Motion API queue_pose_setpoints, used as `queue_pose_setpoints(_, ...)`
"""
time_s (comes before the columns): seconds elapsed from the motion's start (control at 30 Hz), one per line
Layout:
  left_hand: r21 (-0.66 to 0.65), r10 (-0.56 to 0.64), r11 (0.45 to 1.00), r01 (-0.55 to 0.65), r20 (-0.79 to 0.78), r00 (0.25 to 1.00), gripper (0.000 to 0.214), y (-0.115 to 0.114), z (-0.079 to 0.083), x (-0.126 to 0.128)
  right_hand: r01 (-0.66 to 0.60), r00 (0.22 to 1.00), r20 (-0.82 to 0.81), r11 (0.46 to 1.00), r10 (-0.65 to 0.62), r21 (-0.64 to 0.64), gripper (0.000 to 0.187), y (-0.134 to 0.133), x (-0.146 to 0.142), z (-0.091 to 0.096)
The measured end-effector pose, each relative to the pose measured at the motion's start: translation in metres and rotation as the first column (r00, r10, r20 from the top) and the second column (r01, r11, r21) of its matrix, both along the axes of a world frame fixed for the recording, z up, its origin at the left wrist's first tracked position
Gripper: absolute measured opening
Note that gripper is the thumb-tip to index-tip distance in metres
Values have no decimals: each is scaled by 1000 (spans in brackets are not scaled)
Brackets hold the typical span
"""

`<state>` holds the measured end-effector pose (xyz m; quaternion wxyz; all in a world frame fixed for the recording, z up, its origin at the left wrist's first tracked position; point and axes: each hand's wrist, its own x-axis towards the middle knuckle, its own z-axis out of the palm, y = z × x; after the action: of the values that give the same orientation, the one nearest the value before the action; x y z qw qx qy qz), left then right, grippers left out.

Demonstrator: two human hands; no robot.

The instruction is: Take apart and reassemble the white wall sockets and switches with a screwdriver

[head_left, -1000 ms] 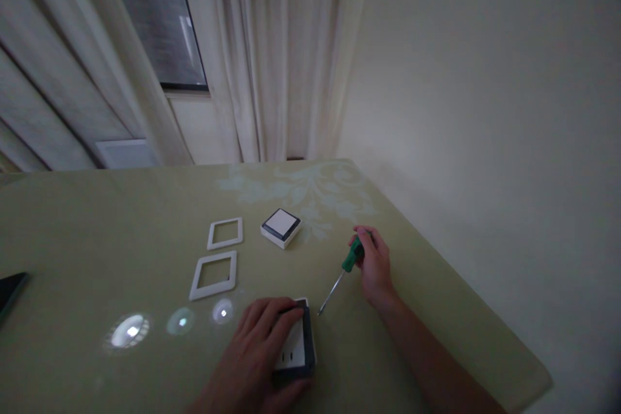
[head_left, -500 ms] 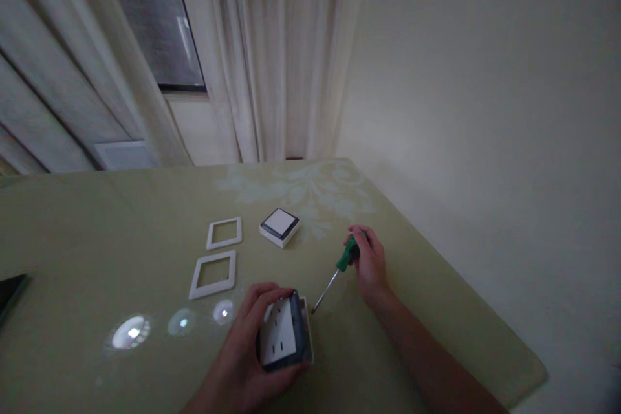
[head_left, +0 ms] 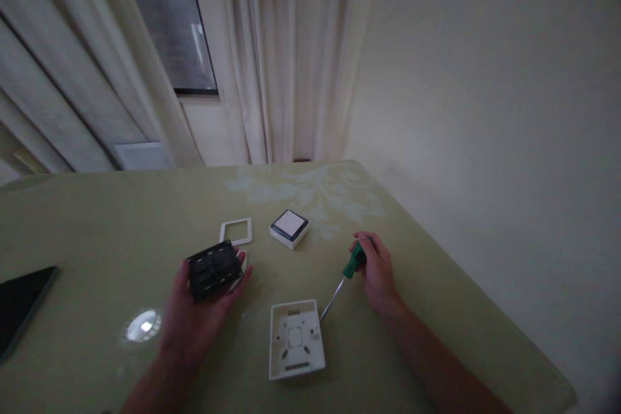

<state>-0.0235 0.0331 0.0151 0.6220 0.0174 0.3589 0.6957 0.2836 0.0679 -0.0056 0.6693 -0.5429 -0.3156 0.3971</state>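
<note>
My left hand [head_left: 196, 317] is closed around the edges of a wall socket [head_left: 215, 270], its black back turned up, raised to the left of a white mounting box [head_left: 297, 372]. The box lies on the table, open side up, with slots and screw posts inside. My right hand [head_left: 377, 272] grips the green handle of a screwdriver [head_left: 356, 261]; the shaft slants down to the left and its tip is by the box's right wall. Behind the socket, a white frame [head_left: 244, 260] is mostly hidden by the left hand.
Another white frame [head_left: 248, 231] lies farther back. Beside it sits a boxed unit with a pale square face [head_left: 290, 224]. A dark flat panel [head_left: 24, 304] rests at the table's left. The table's right edge runs along a wall [head_left: 475, 142]; curtains [head_left: 272, 58] hang behind.
My left hand has lifted the socket off the mounting box, carried it left and turned its back up. The mounting box now lies uncovered. My right hand stays nearly in place with the screwdriver.
</note>
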Motion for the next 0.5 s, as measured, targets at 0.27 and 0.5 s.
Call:
queue_pose_setpoints(0.27,-57,47,998,-38,169,985,63,7,-5,-6,3,1000,12,1000,-3,-13,42,1,1,-1)
queue_pose_setpoints(0.5,-119,131,985,-123,61,989,49,11,-5,-13,-2,1000,20,1000,3,-17,42,-1,-1,0)
